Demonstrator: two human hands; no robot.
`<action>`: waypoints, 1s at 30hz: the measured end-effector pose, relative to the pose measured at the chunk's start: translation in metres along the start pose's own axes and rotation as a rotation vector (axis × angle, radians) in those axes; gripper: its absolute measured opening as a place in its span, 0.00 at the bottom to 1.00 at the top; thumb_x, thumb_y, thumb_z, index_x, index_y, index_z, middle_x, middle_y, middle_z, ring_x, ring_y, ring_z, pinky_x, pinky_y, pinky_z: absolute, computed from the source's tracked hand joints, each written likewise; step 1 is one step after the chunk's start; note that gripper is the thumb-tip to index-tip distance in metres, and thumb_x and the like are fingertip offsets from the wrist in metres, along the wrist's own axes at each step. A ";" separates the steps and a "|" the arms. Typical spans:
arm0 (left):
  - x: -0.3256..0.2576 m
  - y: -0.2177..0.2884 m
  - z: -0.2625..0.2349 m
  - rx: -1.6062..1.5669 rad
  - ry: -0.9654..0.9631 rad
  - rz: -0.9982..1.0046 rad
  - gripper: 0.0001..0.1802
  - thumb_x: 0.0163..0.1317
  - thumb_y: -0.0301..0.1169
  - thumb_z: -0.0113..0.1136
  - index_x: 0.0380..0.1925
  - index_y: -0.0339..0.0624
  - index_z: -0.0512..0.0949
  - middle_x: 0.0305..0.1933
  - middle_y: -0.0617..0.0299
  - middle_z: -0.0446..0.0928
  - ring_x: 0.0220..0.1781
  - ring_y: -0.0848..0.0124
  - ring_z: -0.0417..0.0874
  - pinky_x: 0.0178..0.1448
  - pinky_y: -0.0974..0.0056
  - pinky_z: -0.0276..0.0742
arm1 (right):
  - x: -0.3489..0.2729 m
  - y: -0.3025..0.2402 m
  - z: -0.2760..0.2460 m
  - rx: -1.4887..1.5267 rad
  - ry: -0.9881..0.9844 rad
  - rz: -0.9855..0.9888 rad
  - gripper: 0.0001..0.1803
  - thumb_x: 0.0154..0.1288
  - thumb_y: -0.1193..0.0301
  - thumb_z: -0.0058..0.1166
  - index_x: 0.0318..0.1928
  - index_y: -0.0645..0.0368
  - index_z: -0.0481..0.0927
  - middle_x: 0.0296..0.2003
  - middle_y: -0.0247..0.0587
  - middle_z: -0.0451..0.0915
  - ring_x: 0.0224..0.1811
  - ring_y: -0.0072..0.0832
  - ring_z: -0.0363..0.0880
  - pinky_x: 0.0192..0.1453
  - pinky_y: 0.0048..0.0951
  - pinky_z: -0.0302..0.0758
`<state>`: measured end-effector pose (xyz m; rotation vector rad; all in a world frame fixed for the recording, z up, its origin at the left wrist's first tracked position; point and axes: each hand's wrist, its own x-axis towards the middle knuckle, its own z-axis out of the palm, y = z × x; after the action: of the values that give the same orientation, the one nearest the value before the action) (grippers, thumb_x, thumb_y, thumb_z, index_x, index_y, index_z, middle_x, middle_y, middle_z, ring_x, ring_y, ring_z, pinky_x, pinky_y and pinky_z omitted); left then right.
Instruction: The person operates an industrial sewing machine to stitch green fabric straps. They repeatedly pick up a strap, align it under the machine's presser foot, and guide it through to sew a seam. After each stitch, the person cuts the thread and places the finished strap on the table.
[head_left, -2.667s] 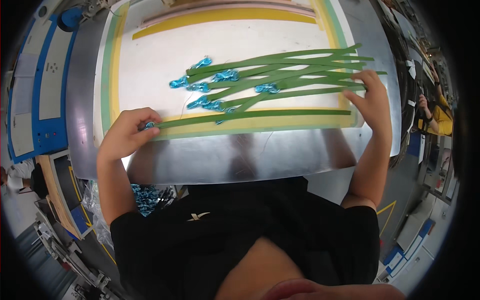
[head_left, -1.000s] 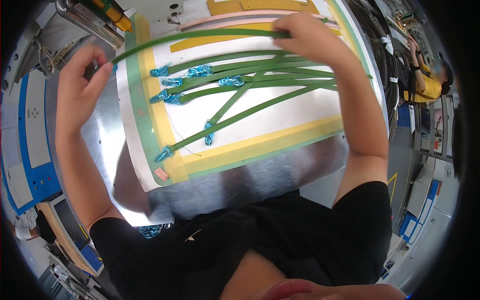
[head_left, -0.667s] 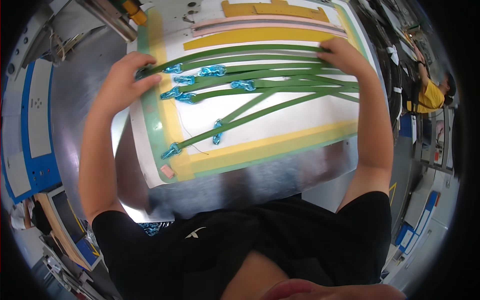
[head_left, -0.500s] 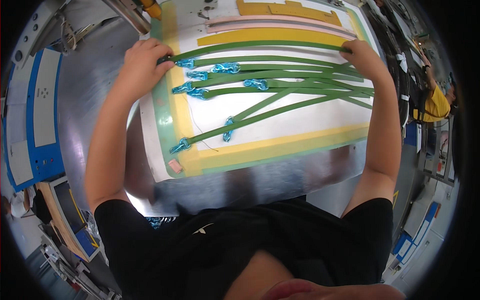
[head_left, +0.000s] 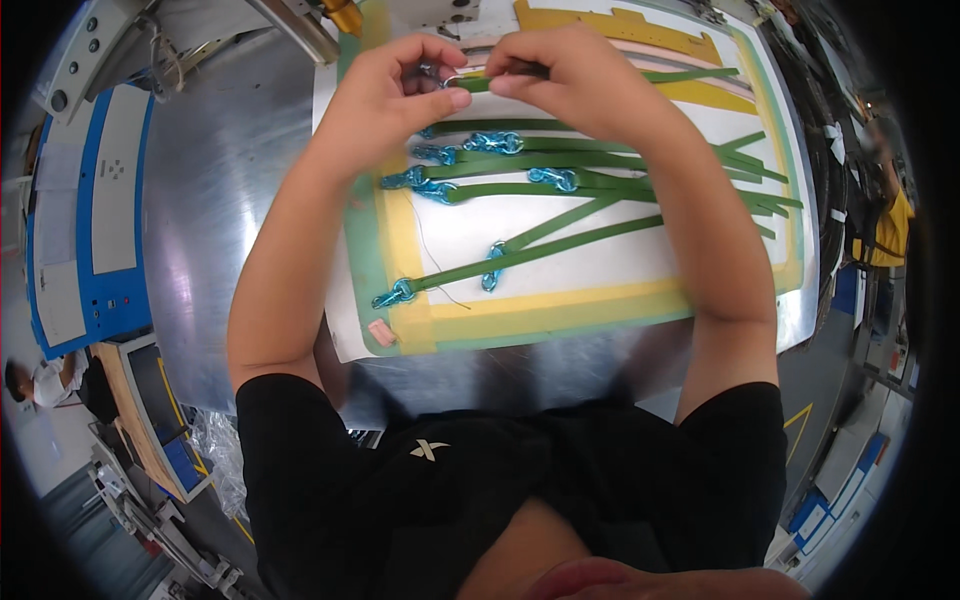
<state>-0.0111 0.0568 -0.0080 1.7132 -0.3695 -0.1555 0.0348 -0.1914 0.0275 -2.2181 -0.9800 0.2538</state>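
Behind and around a shiny metal worktop [head_left: 200,200], a workshop with a blue-and-white machine [head_left: 60,230] at left and a person in yellow [head_left: 885,230] at the right rim. On the worktop, a white board [head_left: 580,265] with yellow tape [head_left: 560,302] and a green border along its edges. Across it, a loose fan of green straps [head_left: 540,250], crossing toward the right, with blue-wrapped clasps [head_left: 494,142] at their left ends. Above the board's far part, one green strap [head_left: 475,84] between the two hands: left hand [head_left: 395,85] curled, thumb and fingers closed around its metal ring [head_left: 450,80]; right hand [head_left: 570,75] pinched narrow on the strap just beside the ring. Beyond, mustard pieces [head_left: 660,33] and a pink strip, partly hidden. At the near left corner, a small pink block [head_left: 382,333]; near it, a loose thread [head_left: 425,245].
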 end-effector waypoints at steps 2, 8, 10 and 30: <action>-0.004 -0.001 -0.005 -0.130 0.048 0.038 0.12 0.70 0.27 0.69 0.51 0.35 0.82 0.43 0.65 0.82 0.46 0.77 0.81 0.54 0.70 0.79 | -0.004 0.005 0.000 0.053 0.076 -0.067 0.09 0.71 0.68 0.64 0.44 0.62 0.84 0.36 0.44 0.87 0.34 0.35 0.82 0.41 0.35 0.77; -0.009 -0.008 -0.016 -0.184 0.092 0.023 0.14 0.70 0.25 0.67 0.53 0.34 0.82 0.45 0.60 0.86 0.49 0.74 0.85 0.57 0.68 0.80 | -0.012 0.010 -0.005 0.179 0.105 -0.036 0.06 0.75 0.73 0.62 0.44 0.64 0.82 0.31 0.28 0.78 0.34 0.15 0.71 0.38 0.22 0.70; -0.011 -0.008 -0.011 -0.193 0.131 0.025 0.15 0.71 0.24 0.66 0.55 0.34 0.81 0.46 0.57 0.86 0.50 0.71 0.86 0.60 0.66 0.81 | -0.013 0.004 -0.005 0.145 0.088 -0.057 0.07 0.73 0.72 0.62 0.43 0.65 0.82 0.30 0.36 0.80 0.32 0.23 0.75 0.40 0.27 0.74; -0.002 -0.011 -0.010 0.419 0.138 0.005 0.14 0.73 0.29 0.64 0.55 0.35 0.84 0.45 0.64 0.85 0.47 0.76 0.82 0.53 0.67 0.79 | -0.007 -0.006 -0.001 -0.165 0.188 -0.071 0.09 0.70 0.71 0.64 0.47 0.60 0.87 0.37 0.47 0.86 0.35 0.42 0.85 0.41 0.40 0.80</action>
<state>-0.0081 0.0687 -0.0174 2.1218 -0.3182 0.0495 0.0271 -0.1936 0.0315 -2.2999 -1.0043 -0.0699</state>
